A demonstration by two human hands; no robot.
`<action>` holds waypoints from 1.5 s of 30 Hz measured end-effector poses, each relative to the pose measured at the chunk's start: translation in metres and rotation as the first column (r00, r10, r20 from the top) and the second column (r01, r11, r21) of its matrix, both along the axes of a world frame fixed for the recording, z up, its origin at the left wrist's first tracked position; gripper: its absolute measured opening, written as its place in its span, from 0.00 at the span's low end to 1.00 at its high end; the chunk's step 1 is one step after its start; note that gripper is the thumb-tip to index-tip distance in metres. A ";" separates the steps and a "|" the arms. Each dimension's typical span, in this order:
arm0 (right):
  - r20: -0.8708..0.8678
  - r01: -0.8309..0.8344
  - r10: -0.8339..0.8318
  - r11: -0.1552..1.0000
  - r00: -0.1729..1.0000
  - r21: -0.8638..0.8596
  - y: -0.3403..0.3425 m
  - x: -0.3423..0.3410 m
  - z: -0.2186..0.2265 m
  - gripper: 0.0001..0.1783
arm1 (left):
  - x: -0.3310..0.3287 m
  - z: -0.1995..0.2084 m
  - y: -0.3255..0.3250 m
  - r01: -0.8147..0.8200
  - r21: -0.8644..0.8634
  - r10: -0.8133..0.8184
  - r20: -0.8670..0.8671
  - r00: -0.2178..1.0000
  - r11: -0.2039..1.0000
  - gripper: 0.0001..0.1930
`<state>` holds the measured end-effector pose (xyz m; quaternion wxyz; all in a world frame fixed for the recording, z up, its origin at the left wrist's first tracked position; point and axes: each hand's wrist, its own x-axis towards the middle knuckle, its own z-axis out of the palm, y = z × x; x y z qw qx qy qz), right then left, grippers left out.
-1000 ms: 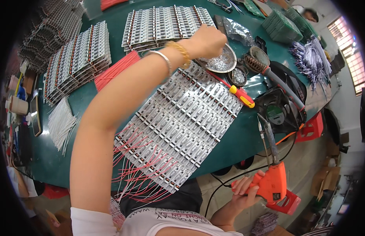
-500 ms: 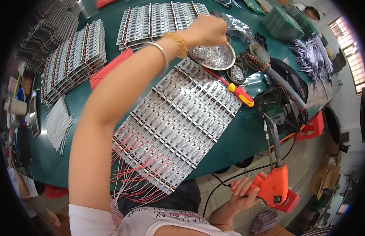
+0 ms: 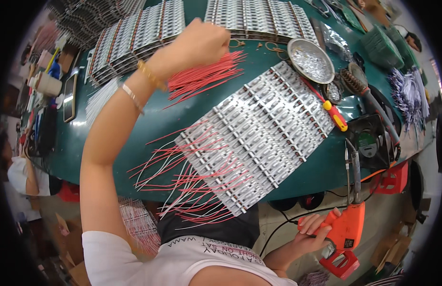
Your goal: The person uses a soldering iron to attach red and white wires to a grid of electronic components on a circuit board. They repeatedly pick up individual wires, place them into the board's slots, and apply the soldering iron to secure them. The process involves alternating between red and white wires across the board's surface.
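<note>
My left hand (image 3: 199,44) is closed, with its fingertips hidden from view. It hovers over the far part of a bundle of red wires (image 3: 202,78) on the table; what it pinches, if anything, cannot be seen. In my right hand (image 3: 314,233) is an orange soldering gun (image 3: 350,226), held at the table's near right side with its metal tip pointing away from me. Between the hands lies a slanted panel of small silvery modules (image 3: 261,138) joined in rows. Red and white wires (image 3: 197,186) stick out from its near left edge.
Stacked panels (image 3: 140,40) stand at the back. At right are a metal dish of small shiny pieces (image 3: 310,61), a red-yellow screwdriver (image 3: 336,117), a grey-handled brush (image 3: 373,105) and a black fan (image 3: 369,140). White wires (image 3: 102,102) and a phone (image 3: 70,97) lie left.
My left hand has moved left, away from beside the metal dish to over the red wires. The view has shifted, so the table things appear further right. My right hand keeps hold of the soldering gun.
</note>
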<state>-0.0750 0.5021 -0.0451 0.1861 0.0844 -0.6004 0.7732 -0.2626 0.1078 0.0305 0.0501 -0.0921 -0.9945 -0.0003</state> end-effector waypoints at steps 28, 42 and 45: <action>0.085 -0.190 0.195 0.979 0.977 -0.069 -0.017 0.023 0.005 0.28 | 0.085 0.045 0.009 0.074 -0.156 -0.086 -0.070 0.994 0.985 0.06; 0.085 -0.353 0.351 0.936 0.933 0.011 0.004 0.038 0.003 0.32 | 0.206 -0.014 0.081 -0.031 0.726 0.076 -0.029 0.997 0.687 0.04; 0.126 -0.398 0.387 0.914 0.913 0.081 0.010 0.046 0.001 0.34 | 0.215 -0.018 0.113 -0.010 0.757 0.089 -0.064 0.994 0.653 0.05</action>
